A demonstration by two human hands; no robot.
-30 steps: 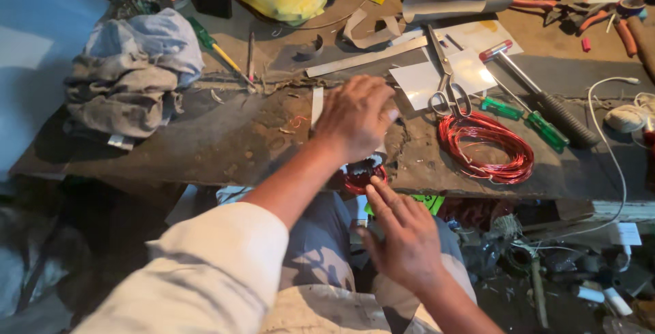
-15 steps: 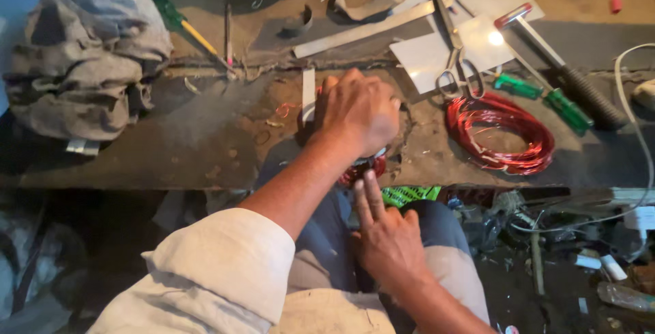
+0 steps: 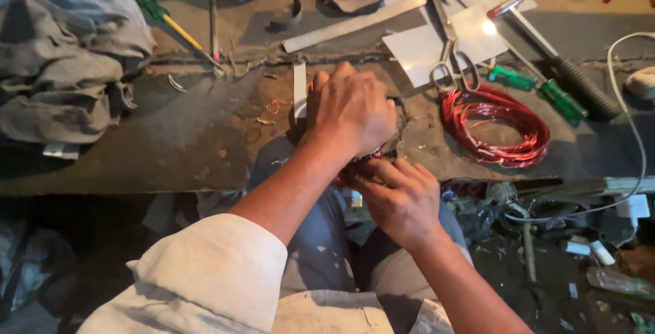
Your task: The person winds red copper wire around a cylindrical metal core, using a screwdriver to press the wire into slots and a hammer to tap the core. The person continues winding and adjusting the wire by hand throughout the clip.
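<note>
hands meet at the surface's (image 3: 170,163) near edge: left hand (image 3: 351,112) clenched over a red wire bundle (image 3: 351,170), right hand (image 3: 402,201) grasping it from below.

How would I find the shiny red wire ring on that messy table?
Look at the worn workbench, on the side past the person's right hand. Just below the scissors lies the coil of red wire. It is the only glossy red loop, unlike the straight green-handled screwdrivers beside it.

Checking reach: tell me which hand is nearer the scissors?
Left. The left hand lies on the bench just left of the scissors; the right hand sits lower, below the bench edge.
</note>
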